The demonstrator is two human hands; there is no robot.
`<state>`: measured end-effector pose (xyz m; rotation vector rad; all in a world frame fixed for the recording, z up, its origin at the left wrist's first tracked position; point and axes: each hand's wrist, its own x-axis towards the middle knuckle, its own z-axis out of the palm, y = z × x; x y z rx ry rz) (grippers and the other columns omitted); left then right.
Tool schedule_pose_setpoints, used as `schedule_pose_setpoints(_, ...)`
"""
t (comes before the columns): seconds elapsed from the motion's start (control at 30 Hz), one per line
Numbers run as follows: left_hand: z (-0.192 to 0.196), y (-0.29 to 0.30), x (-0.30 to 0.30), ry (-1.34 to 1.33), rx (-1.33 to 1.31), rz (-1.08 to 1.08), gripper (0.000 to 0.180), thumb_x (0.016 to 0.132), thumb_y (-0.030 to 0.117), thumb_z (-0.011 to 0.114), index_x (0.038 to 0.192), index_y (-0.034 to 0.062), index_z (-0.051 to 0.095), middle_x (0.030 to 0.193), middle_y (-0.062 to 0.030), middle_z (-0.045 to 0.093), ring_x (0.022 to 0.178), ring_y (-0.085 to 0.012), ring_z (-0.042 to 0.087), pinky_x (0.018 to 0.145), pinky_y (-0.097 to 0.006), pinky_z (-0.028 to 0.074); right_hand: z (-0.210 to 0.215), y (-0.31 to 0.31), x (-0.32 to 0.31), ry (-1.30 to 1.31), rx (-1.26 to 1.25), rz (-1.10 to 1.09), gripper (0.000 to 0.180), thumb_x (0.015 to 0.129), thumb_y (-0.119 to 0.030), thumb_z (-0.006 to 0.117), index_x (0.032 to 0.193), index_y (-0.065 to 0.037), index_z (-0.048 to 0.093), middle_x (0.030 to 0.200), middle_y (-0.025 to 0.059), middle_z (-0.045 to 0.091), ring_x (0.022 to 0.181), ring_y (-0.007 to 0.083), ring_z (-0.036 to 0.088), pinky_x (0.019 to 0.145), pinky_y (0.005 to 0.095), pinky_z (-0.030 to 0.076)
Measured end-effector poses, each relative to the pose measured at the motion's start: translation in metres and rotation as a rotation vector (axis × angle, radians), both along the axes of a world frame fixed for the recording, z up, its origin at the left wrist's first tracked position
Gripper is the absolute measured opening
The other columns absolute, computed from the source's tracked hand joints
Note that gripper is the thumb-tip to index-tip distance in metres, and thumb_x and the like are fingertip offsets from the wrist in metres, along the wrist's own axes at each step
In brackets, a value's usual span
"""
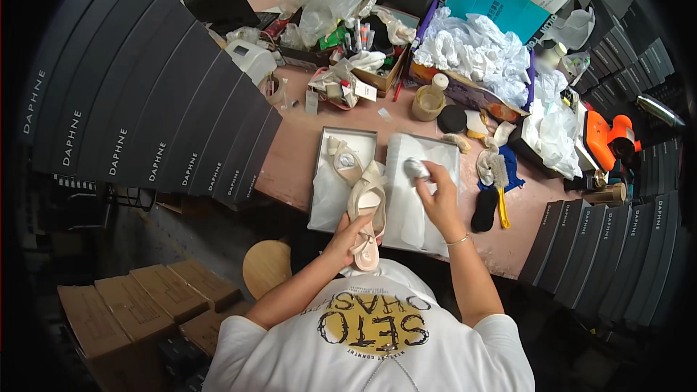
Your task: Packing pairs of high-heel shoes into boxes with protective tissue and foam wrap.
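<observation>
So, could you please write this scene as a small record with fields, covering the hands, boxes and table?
Left hand: holds beige strappy sandal
Right hand: holds small, crumpled silvery-white wad; material unclear
Left of centre: shallow grey rectangular box half, second beige sandal inside
Right of centre: another grey box half, lined with white paper
Table: flat, pinkish surface
Both sides: dark grey box stacks

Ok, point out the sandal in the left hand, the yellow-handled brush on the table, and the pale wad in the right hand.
Sandal [369, 203]: head view, on the insole.
Yellow-handled brush [502, 206]: head view, on the handle.
Pale wad [414, 168]: head view, on its exposed side.
</observation>
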<state>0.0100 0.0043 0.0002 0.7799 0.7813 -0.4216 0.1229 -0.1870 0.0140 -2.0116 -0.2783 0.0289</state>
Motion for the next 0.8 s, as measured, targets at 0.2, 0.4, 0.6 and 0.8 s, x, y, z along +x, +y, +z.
schedule_pose_setpoints(0.2, -0.021, -0.006, -0.003, -0.135, 0.069, -0.075, 0.044, 0.084, 0.008, 0.053, 0.123, 0.0031, 0.036, 0.104, -0.0151, 0.054, 0.078, -0.0257, 0.065, 0.065, -0.039, 0.060, -0.007, 0.032, -0.035, -0.310, -0.494, 0.485, 0.035, 0.062, -0.012, 0.071, 0.093, -0.006, 0.056, 0.086, 0.0096, 0.055, 0.080, 0.0274, 0.058, 0.066, 0.0369, 0.049)
schedule_pose_setpoints(0.4, -0.019, -0.026, -0.021, -0.184, 0.175, -0.044, 0.034, 0.086, 0.010, 0.048, 0.117, 0.0050, 0.036, 0.101, -0.0141, 0.050, 0.072, -0.0249, 0.063, 0.063, -0.038, 0.059, -0.042, 0.049, -0.038, -0.374, -0.520, 0.355, 0.031, 0.062, -0.014, 0.070, 0.088, -0.008, 0.053, 0.084, 0.0088, 0.053, 0.080, 0.0247, 0.057, 0.066, 0.0336, 0.049)
schedule_pose_setpoints(0.6, -0.005, -0.016, -0.027, -0.213, 0.087, -0.076, 0.038, 0.087, 0.011, 0.053, 0.119, 0.0069, 0.034, 0.096, -0.0124, 0.055, 0.073, -0.0195, 0.063, 0.062, -0.032, 0.056, -0.014, 0.034, -0.035, -0.171, -0.207, 0.242, 0.051, 0.067, -0.023, 0.078, 0.107, -0.002, 0.055, 0.100, 0.0158, 0.057, 0.091, 0.0347, 0.057, 0.078, 0.0402, 0.048)
schedule_pose_setpoints(0.8, 0.000, -0.017, -0.028, -0.158, 0.040, -0.074, 0.046, 0.090, 0.029, 0.060, 0.122, 0.0085, 0.034, 0.097, -0.0152, 0.059, 0.071, -0.0196, 0.064, 0.059, -0.032, 0.056, -0.035, 0.043, -0.032, 0.086, -0.046, 0.271, 0.060, 0.078, -0.023, 0.072, 0.126, 0.001, 0.047, 0.108, 0.0219, 0.056, 0.094, 0.0368, 0.059, 0.080, 0.0392, 0.049)
